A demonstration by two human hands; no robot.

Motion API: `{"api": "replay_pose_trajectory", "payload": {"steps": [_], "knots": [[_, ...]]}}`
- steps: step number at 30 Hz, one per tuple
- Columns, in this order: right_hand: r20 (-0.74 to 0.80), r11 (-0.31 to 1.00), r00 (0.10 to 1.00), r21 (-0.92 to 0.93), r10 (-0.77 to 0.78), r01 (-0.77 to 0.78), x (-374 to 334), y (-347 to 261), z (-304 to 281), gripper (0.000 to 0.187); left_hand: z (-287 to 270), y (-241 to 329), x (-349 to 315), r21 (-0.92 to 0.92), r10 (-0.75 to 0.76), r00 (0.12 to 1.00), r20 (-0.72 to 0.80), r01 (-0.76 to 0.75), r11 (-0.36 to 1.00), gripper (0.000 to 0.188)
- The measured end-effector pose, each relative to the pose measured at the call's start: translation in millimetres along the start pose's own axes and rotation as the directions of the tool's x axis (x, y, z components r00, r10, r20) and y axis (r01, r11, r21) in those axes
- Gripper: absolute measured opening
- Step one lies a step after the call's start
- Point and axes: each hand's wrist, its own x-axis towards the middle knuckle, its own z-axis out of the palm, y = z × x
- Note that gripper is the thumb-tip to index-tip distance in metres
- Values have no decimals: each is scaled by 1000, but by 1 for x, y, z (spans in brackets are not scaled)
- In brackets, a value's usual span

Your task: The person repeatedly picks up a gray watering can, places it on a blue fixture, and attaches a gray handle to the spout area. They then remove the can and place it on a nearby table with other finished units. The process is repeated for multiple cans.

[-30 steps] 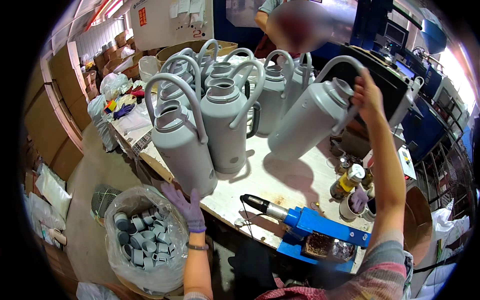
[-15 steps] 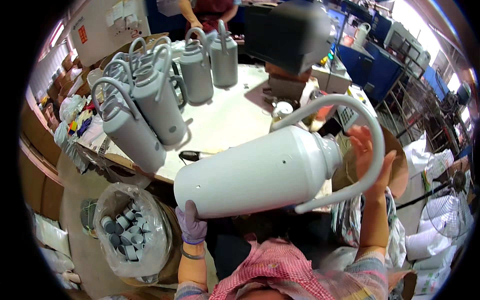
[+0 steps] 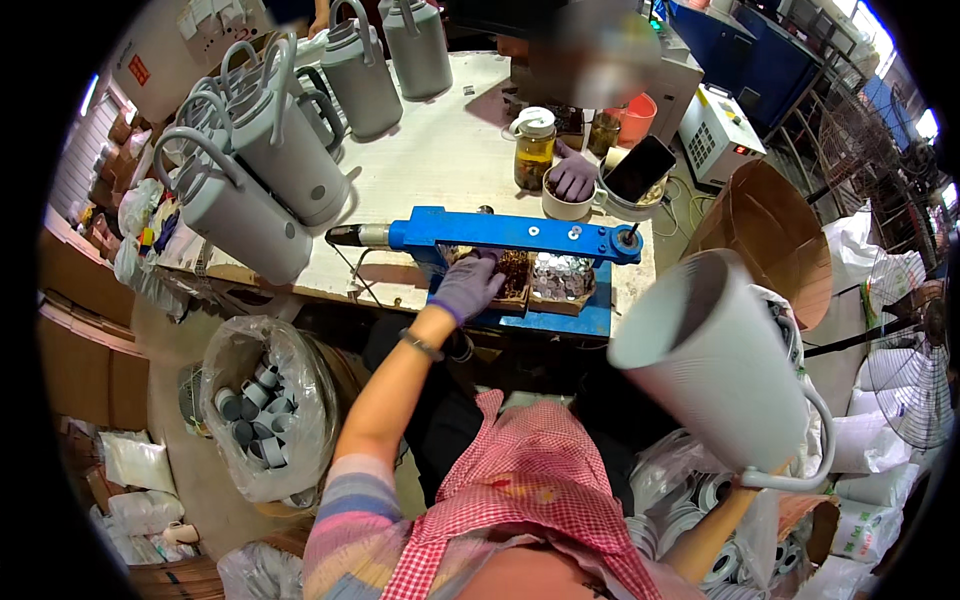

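My left hand (image 3: 468,285), in a thin purple-grey glove, dips its curled fingers under the blue arm of a bench tool (image 3: 500,232), at a tray of small brass-coloured parts (image 3: 512,272). What its fingertips hold is too small to make out. Beside that tray, small silvery metal pieces (image 3: 562,275) fill another section. On the right, a light grey jug body (image 3: 715,370) is tilted with its wide hollow end up toward the bench and its curved handle (image 3: 822,440) low. My right hand (image 3: 752,484) supports it near the neck end, mostly hidden behind it.
Several grey jugs (image 3: 270,150) stand at the left of the white table (image 3: 440,150). Beyond the tool are a jar of yellow liquid (image 3: 534,155), a cup with a glove (image 3: 570,200) and a phone (image 3: 642,168). A lined bin of small grey parts (image 3: 215,480) stands lower left.
The jug has swung from across my front to the right, and its hollow end now shows. My left hand has left it and moved to the parts tray, uncovering the blue tool.
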Motion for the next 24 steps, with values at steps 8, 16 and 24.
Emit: {"api": "replay_pose_trajectory", "payload": {"steps": [8, 16, 24], "knots": [[-127, 999, 992, 54, 1, 5, 20, -2, 7, 43, 63, -6, 27, -26, 218, 928, -303, -237, 971, 41], [-101, 998, 995, 57, 25, -19, 38, 10, 35, 44, 38, 0, 18, -312, 9, 940, -341, -122, 942, 19], [-120, 997, 992, 66, 41, -34, 47, 17, 40, 45, 11, 26, -27, -611, -120, 915, -384, -155, 776, 24]]}}
